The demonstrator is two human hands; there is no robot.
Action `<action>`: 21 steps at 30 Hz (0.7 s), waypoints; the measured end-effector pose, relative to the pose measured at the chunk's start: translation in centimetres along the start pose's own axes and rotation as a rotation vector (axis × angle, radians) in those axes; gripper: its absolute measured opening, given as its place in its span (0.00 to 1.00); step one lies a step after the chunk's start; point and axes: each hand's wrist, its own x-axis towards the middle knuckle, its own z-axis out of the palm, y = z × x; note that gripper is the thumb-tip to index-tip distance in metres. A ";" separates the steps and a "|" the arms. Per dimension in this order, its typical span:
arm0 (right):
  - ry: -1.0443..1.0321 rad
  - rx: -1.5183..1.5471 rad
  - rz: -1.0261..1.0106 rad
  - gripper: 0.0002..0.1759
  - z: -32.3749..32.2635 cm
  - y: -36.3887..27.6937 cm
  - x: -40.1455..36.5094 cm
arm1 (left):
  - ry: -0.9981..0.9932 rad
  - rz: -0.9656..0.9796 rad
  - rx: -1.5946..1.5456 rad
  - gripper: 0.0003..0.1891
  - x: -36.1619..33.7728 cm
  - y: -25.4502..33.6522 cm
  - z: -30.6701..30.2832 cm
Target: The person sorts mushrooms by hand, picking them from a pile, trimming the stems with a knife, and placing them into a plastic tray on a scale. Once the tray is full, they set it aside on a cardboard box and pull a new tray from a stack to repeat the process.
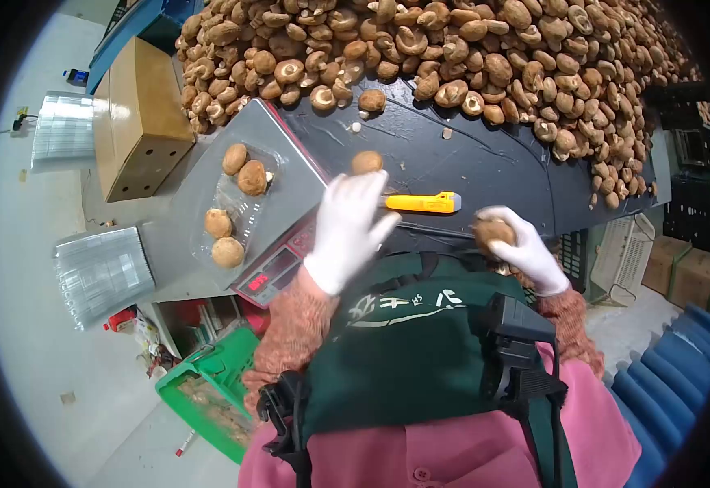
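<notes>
My right hand (pixel 527 250), in a white glove, has its fingers wrapped round a brown shiitake mushroom (pixel 493 233) near the table's front edge. White-gloved as well, my left hand (pixel 348 226) is open above the right side of the weighing scale (pixel 296 154), thumb apart from the fingers. Just beyond its fingertips lies a single shiitake mushroom (pixel 366 162). A yellow utility knife (pixel 421 202) rests on the table between the hands. On the scale sits a clear plastic tray (pixel 243 213) with several mushrooms in it.
A large heap of shiitake mushrooms (pixel 485 57) covers the back of the black table (pixel 452 159). At left are a cardboard box (pixel 143 122) and stacks of clear plastic trays (pixel 104 272). A green crate (pixel 208 390) stands below; a white basket (pixel 621 252) is at right.
</notes>
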 end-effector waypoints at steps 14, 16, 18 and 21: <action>0.185 -1.088 0.123 0.33 -6.1 8.0 -5.5 | -0.105 -0.404 -0.736 0.39 4.4 -4.0 3.0; 0.185 -1.069 0.070 0.32 -5.7 8.1 -4.8 | -0.035 -0.527 -1.404 0.37 4.4 -2.2 0.0; 0.182 -1.065 -0.027 0.31 -5.3 7.6 -3.6 | -0.008 -0.501 -1.776 0.38 3.1 -2.1 -1.0; 0.142 -1.094 -0.104 0.31 -4.7 7.0 -1.9 | 0.109 -0.574 -2.114 0.42 0.9 -1.7 -1.6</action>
